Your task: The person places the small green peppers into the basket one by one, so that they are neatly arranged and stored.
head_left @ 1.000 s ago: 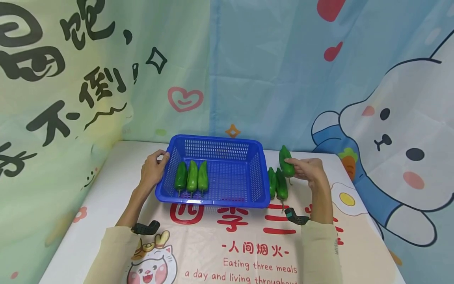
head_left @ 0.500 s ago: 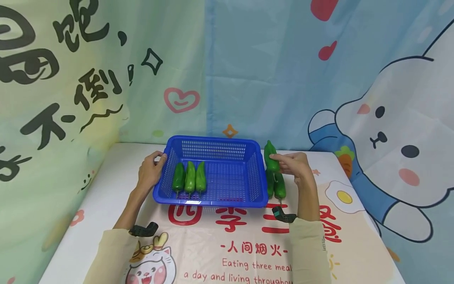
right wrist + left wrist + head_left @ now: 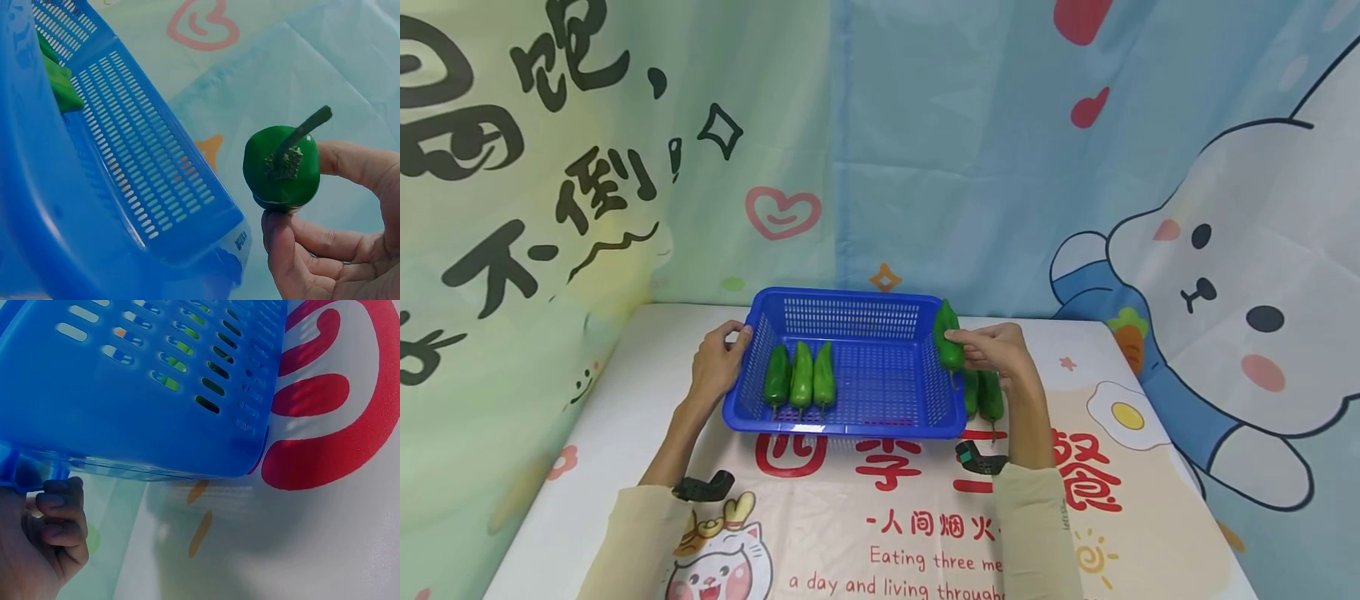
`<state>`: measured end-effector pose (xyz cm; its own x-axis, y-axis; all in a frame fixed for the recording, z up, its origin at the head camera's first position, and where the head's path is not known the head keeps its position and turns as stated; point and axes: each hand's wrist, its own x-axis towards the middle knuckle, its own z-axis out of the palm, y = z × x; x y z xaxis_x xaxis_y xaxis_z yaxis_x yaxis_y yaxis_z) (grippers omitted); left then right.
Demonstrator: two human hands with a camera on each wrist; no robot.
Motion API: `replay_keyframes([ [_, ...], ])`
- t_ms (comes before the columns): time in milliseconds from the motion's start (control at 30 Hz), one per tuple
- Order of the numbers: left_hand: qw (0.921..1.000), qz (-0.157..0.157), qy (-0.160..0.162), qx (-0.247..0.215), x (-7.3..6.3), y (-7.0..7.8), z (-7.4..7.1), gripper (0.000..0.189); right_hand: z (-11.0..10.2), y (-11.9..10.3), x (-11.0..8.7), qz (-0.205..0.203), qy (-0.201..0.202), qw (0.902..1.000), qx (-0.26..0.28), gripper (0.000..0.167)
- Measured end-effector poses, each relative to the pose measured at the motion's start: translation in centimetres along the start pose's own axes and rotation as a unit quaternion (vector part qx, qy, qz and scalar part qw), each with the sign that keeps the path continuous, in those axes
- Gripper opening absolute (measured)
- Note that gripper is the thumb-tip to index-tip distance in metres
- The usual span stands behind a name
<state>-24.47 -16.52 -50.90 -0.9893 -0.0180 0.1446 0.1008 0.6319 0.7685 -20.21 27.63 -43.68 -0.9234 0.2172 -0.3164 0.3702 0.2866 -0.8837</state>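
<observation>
A blue plastic basket (image 3: 880,429) stands on the table, with three green peppers (image 3: 801,375) side by side in its left part. At the basket's left end, my left hand (image 3: 717,362) grips the rim; curled fingers (image 3: 62,515) show under it in the left wrist view. My right hand (image 3: 1000,350) pinches another green pepper (image 3: 949,337) between thumb and fingers, above the basket's right rim. Its stem end faces the camera in the right wrist view, where the held pepper (image 3: 281,169) appears beside the basket wall.
Two more green peppers (image 3: 991,396) lie on the table against the basket's right side, partly hidden by the basket and my right hand. A printed cloth (image 3: 895,208) hangs behind the table (image 3: 820,517).
My right hand has carried the pepper leftward, from above the peppers on the table to over the basket's right rim. My left hand has stayed on the basket.
</observation>
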Motion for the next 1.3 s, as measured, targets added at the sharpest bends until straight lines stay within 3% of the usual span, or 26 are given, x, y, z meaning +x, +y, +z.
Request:
replay_keyframes([
  [533, 1.0, 0.005, -0.003, -0.004, 0.1, 0.4, 0.2, 0.04, 1.1, -0.6, -0.3, -0.001, -0.027, 0.9996, -0.001, 0.071],
  [867, 1.0, 0.005, -0.005, -0.004, 0.3, 0.2, 0.2, 0.041, 2.6, -0.8, -0.2, -0.017, -0.038, 0.9992, 0.0, 0.058],
  [1300, 1.0, 0.0, -0.004, -0.002, 0.1, 0.0, 0.0, 0.042, 3.9, -0.9, -0.5, -0.03, -0.051, 0.9982, -0.002, 0.057],
])
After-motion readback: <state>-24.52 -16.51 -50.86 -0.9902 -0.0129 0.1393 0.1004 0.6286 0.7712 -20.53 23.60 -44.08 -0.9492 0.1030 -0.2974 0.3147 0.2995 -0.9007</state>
